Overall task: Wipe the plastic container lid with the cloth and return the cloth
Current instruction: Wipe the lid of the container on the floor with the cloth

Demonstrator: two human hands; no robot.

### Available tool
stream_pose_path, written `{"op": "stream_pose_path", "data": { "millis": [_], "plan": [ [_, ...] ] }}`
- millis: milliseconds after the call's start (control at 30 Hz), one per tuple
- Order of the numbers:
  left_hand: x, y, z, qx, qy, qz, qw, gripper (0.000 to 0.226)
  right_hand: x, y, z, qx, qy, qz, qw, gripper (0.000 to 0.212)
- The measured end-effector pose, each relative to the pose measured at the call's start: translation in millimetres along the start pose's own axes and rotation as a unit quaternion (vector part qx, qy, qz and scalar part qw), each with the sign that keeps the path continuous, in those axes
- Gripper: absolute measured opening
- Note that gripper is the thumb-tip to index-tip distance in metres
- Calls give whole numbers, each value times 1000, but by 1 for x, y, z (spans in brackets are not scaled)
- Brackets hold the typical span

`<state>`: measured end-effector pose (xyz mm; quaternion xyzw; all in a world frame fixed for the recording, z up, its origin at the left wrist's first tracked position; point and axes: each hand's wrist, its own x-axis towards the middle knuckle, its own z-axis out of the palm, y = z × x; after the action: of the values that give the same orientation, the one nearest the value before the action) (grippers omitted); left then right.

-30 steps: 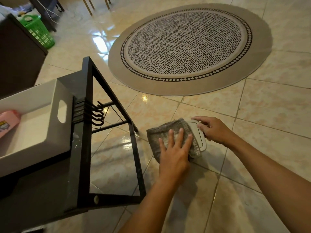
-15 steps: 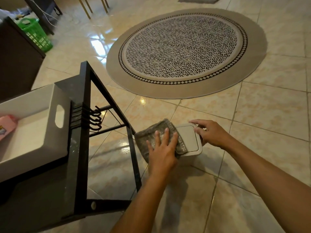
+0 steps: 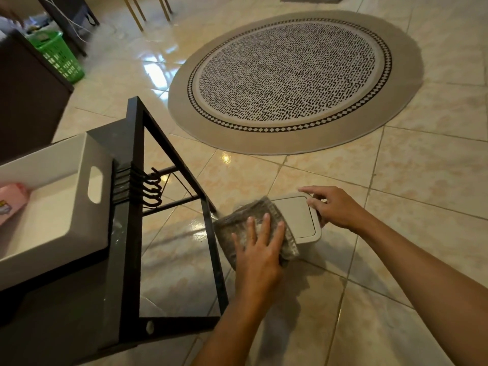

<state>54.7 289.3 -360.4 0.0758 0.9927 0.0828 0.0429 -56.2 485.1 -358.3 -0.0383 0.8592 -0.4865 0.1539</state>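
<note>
Plastic container lid [image 3: 297, 216] sat on its container [image 3: 310, 240] on the tile floor [image 3: 396, 194], just right of the black metal rack [image 3: 133, 207]; only one view, head cam, so everything below comes from it. Grey cloth [image 3: 237, 223] lay draped over the lid's left part, bunched and hanging off the near-left edge. Left hand [image 3: 257, 253] was flat on the cloth, fingers spread and pressing down, not pinching anything. Right hand [image 3: 334, 207] was clamped loosely on the lid's far-right corner, fingers over the top edge; thumb side hidden, so how firm the grip was I couldn't tell. Judgement: container looked light and the glossy tile slick, so it would likely skate under wipe pressure unless braced, hence the right hand's hold on the rim. Lid looked stiff and smooth, fine to press on. Cloth soft, limp, textured, probably grippy on plastic; best worked under a flat palm, then pinched at a bunched fold to lift. Return spot not obvious: row of hooks [image 3: 150, 187] on the rack or the white tray [image 3: 56, 207] beside them, which held a pink packet [image 3: 12, 202]. Round rug [image 3: 293, 77] and green basket [image 3: 59, 55] were well apart from the work
</note>
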Motion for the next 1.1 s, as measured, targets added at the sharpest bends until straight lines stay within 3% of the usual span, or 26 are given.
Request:
{"op": "stream_pose_path", "data": {
  "millis": [100, 300, 867, 1100],
  "plan": [
    [13, 16, 3, -6, 1, 37, 999, 61, 0, 0, -1, 20, -14, 2, 1000, 40],
    [19, 14, -1, -19, -28, 33, 999, 69, -5, -2, -2, 49, -45, 15, 998, 49],
    [13, 4, -5, -7, -22, 22, 999, 69, -2, -7, 2, 103, -63, 26, 992, 49],
    [23, -1, -6, -34, -8, 40, 999, 72, 3, -2, 4, 150, -38, 34, 987, 39]
  ]
}}
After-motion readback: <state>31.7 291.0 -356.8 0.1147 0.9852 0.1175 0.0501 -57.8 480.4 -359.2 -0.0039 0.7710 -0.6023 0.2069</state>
